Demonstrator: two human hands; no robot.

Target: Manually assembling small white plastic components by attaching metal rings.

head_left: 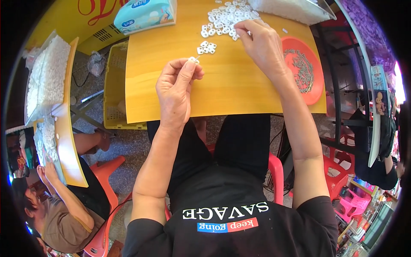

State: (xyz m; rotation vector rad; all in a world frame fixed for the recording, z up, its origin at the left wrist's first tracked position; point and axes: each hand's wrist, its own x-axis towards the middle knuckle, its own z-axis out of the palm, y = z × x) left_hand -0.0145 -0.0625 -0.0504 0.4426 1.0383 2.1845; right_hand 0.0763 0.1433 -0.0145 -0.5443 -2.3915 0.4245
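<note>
My left hand [174, 92] is raised over the near left part of the table, thumb and fingers pinched on a small white plastic piece [194, 60]. A thin metal pin seems to stick up from that piece. Just beyond it lies a small cluster of white two-holed pieces [207, 48]. At the near right edge of the larger pile of white pieces [229, 18] is my right hand [262, 45], its thumb and fingers drawn together. Whatever sits between those fingertips is too hidden to name.
An orange-red plate [317, 85] of small metal pins rests at the table's right. A blue tissue pack [145, 16] and a clear bin of white pieces [291, 9] stand at the back. A yellow crate [113, 85] is left of the table [222, 92]. Another person [64, 214] sits at far left.
</note>
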